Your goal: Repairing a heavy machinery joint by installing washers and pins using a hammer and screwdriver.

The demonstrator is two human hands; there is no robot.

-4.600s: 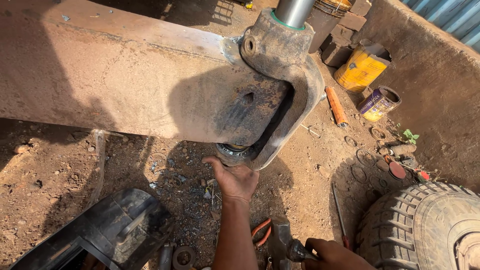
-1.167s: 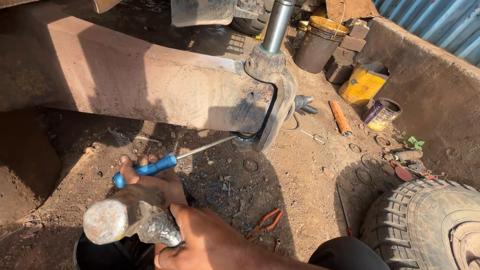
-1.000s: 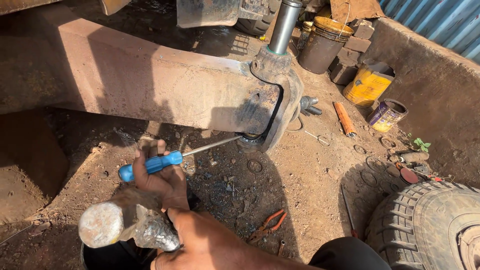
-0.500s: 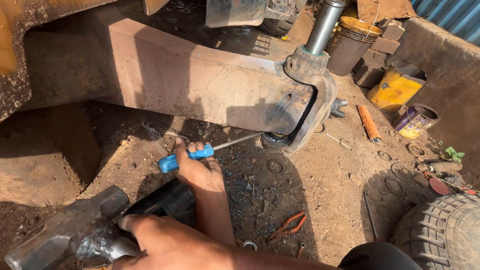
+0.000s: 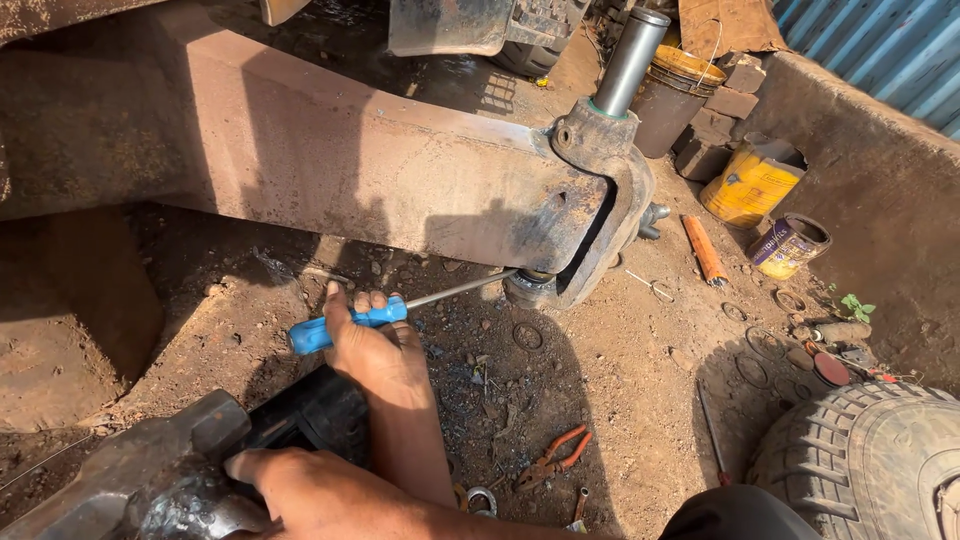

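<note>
Head view, outdoor yard, dry packed brown dirt ground [image 5: 640, 350] with grit, small stones and loose metal rings scattered on it, hard sunlight and deep shadows. A big rusty brown steel beam [image 5: 330, 170] runs across the upper half, ending at a grimy cast knuckle with a shiny grey steel pin [image 5: 628, 62] standing up out of it. Left hand [image 5: 372, 350] is wrapped tight round the blue plastic handle of a long-shafted screwdriver [image 5: 345, 323]; the thin metal shaft lies almost level, tip set against the dark round fitting at the underside of the knuckle. Right hand [image 5: 300, 488] low in frame, fingers curled closed on the head end of a heavy grey steel hammer [image 5: 130, 475], which sits near the bottom left corner, apart from the screwdriver. Orange-handled pliers [image 5: 553, 458] lie on the dirt just right of the left forearm. Right side: worn black rubber tyre [image 5: 860, 465] at the bottom corner, a thin rod on the ground beside it. Further back a yellow plastic bucket [image 5: 750, 182], a small open paint tin [image 5: 788, 245], an orange cylinder [image 5: 704, 248] lying flat, a dark drum near stacked bricks. A low rough concrete wall [image 5: 880, 180] bounds the right edge, blue corrugated sheet [image 5: 890, 50] behind it.
</note>
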